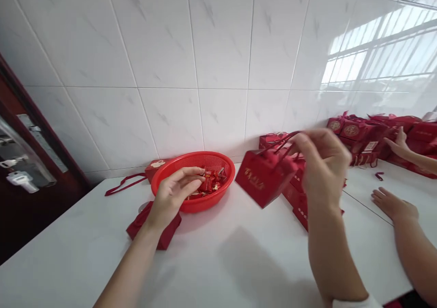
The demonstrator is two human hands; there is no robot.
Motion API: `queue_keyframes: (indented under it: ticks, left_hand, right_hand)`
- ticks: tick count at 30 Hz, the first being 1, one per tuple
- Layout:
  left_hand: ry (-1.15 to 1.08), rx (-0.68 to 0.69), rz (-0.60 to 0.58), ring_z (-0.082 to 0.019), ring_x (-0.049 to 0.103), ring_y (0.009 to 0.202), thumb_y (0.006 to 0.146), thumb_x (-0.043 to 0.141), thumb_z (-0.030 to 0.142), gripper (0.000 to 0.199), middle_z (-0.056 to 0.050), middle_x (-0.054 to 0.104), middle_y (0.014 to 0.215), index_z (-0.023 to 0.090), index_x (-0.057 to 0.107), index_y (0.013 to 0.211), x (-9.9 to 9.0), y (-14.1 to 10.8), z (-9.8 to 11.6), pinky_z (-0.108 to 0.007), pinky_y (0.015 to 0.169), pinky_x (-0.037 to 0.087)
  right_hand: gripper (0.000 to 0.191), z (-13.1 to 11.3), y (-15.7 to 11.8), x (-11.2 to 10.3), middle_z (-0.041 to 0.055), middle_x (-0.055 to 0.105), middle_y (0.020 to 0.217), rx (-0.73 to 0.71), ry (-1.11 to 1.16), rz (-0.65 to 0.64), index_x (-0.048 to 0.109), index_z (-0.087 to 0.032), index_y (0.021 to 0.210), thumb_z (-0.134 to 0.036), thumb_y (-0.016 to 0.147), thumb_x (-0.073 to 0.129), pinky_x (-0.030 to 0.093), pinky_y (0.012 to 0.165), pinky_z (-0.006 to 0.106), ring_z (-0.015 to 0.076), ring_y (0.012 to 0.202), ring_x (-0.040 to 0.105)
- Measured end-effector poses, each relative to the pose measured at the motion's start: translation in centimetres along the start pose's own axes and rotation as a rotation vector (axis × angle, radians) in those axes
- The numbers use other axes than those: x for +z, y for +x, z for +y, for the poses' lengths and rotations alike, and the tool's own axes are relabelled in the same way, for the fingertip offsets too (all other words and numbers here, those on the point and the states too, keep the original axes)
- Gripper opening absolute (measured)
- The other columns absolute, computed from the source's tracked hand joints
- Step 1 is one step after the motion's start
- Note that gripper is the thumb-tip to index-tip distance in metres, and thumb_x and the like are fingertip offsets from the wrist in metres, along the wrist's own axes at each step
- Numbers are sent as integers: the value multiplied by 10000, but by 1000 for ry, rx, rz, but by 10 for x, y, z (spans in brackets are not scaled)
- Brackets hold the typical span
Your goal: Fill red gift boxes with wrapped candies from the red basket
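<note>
A small red box with gold lettering [261,178] hangs tilted by its cord handles from my right hand [322,162], whose fingers are pinched on the cords. My left hand [175,192] is over the near left rim of a red plastic basket [208,204], fingers curved and apart, with nothing visible between them. Small red wrapped pieces [213,180] lie inside the basket. Partly behind my left forearm, another red box [169,233] rests on the white table.
Red boxes [297,194] stand behind my right hand, with a larger stack [358,137] farther right. Another person's hands [396,205] are at the right. A red ribbon [124,185] lies left of the basket. The tiled wall [225,62] borders the table.
</note>
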State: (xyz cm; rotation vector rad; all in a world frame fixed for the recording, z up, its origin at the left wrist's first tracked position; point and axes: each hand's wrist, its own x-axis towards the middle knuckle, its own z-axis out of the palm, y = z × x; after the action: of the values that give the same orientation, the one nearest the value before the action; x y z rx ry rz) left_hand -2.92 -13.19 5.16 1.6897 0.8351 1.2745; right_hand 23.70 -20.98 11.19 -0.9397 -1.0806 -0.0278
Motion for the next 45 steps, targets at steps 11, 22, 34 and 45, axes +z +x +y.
queue_keyframes:
  ticks: [11,22,34,45]
  left_hand:
    - [536,-155,-197,-294,692,1068,697,658,566,408,-45,771,1059,238,758,918,-2,28,-66,-375,964,548]
    - [554,-135,-197,-272,719,936,732,609,551,416,-61,776,999,205,742,921,0,24,-66,-366,892,568]
    - [576,-109,-196,-255,713,906,748,604,531,390,-55,773,996,209,743,920,2,24,-67,-356,886,563]
    - [534,-51,-189,-262,699,982,803,607,455,312,-68,767,1008,197,745,912,1,17,-73,-393,948,532]
  right_hand:
    - [156,45,111,-136,-11,511,627,-199,-380,343,498,-283,722,-315,794,633,415,540,360,215,574,562]
    - [173,173,92,-129,31,553,636,29,-526,407,435,-253,724,-351,821,539,477,605,361,225,632,595]
    - [145,203,82,-129,-43,492,495,-4,-508,219,455,-249,688,-360,764,511,431,472,281,151,434,493]
    - [319,150,78,-128,107,603,645,-215,-774,211,519,-256,664,-565,744,523,407,901,588,352,850,639]
